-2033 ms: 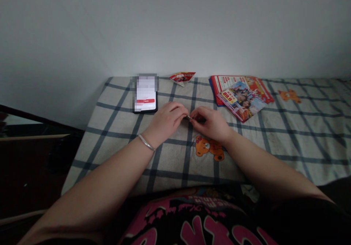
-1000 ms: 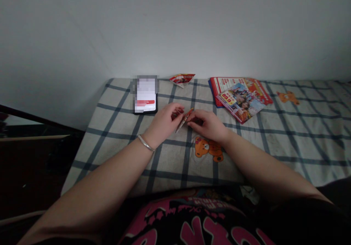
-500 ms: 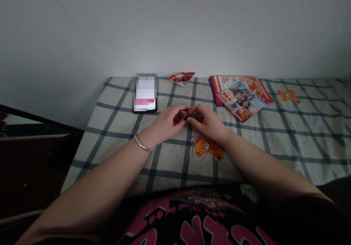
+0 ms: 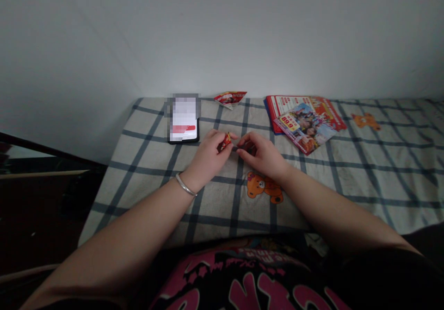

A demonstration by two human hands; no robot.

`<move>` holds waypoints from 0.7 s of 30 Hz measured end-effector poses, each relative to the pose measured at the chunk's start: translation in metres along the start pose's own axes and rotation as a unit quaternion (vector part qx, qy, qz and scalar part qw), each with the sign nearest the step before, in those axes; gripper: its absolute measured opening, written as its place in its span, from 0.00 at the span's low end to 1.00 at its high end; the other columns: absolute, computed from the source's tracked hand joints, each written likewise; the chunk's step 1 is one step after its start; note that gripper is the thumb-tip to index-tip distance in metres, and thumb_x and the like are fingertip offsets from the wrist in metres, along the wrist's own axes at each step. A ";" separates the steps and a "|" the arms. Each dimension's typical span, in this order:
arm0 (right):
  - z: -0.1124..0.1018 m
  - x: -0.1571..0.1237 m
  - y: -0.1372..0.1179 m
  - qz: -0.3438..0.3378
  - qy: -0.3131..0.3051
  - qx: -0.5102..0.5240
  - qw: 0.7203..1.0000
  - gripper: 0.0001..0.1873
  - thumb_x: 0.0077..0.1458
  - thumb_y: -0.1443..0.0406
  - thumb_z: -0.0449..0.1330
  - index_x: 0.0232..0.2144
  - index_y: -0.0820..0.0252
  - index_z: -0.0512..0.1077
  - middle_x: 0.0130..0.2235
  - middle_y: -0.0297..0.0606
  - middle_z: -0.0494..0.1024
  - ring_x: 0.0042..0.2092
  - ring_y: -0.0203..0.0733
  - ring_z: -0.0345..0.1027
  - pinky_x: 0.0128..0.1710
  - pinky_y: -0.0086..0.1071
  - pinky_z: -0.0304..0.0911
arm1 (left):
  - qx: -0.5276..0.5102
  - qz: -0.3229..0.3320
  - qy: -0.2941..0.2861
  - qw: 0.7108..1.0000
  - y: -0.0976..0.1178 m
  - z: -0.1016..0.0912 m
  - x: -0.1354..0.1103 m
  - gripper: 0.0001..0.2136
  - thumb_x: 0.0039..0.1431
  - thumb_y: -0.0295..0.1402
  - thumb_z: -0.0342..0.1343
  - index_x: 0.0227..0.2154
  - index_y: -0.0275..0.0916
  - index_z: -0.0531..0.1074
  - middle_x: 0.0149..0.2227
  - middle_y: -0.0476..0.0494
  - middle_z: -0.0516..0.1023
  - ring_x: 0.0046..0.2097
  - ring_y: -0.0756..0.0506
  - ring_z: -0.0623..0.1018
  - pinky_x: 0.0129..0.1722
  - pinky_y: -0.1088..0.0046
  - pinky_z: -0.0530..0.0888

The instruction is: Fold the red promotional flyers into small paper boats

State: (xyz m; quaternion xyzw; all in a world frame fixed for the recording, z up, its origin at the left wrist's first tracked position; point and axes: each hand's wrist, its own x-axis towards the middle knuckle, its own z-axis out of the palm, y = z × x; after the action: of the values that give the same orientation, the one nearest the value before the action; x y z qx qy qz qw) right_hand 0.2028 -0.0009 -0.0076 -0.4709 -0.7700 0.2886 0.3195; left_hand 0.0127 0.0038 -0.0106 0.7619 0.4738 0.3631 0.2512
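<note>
A small folded piece of red and yellow printed paper (image 4: 226, 141) sits pinched between the thumb and fingers of my left hand (image 4: 210, 151), which has a silver bangle (image 4: 186, 186) at its wrist. Just to the right of it, my right hand (image 4: 260, 151) rests low over the checked cloth, fingers curled and thumb apart from them. I see nothing in that hand, though its palm side is hidden. Beyond both hands, a folded red paper piece (image 4: 230, 99) lies near the wall.
A phone with a lit, blurred screen (image 4: 184, 115) lies at the back left. Several printed flyers (image 4: 307, 127) are stacked at the back right, the top one askew. A checked cloth with bear prints (image 4: 156, 162) covers the surface, which meets a pale wall (image 4: 222, 32).
My hands have come apart slightly. The folded red paper, between both hands before, is now in my left hand and turned more upright. My right hand has barely moved.
</note>
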 end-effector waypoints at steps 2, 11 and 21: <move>0.000 0.000 -0.001 -0.015 -0.012 -0.009 1.000 0.08 0.56 0.62 0.62 0.38 0.56 0.68 0.32 0.34 0.74 0.32 0.38 0.69 0.34 0.33 0.64 | -0.013 -0.024 0.013 1.000 0.002 0.002 0.000 0.07 0.61 0.25 0.55 0.41 0.39 0.70 0.41 0.47 0.76 0.46 0.46 0.76 0.50 0.65 0.73; 0.001 -0.001 0.001 -0.035 0.000 -0.047 0.998 0.13 0.55 0.57 0.64 0.38 0.58 0.71 0.36 0.37 0.76 0.36 0.40 0.70 0.38 0.34 0.64 | -0.136 -0.014 -0.046 0.990 -0.003 0.003 -0.001 0.11 0.63 0.35 0.54 0.46 0.38 0.70 0.46 0.43 0.77 0.47 0.45 0.78 0.49 0.65 0.76; -0.002 0.002 0.004 -0.030 -0.022 -0.028 0.999 0.10 0.58 0.60 0.60 0.42 0.58 0.72 0.37 0.36 0.80 0.33 0.38 0.69 0.36 0.34 0.64 | -0.090 -0.029 -0.029 0.995 -0.003 0.003 -0.002 0.13 0.62 0.30 0.54 0.49 0.36 0.72 0.54 0.35 0.71 0.57 0.41 0.74 0.49 0.64 0.80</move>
State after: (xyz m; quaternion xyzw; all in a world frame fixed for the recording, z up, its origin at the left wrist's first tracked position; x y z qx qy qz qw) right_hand 0.2060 0.0025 -0.0085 -0.4495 -0.7986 0.2674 0.2978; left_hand 0.0129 0.0027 -0.0156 0.7325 0.4532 0.3746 0.3431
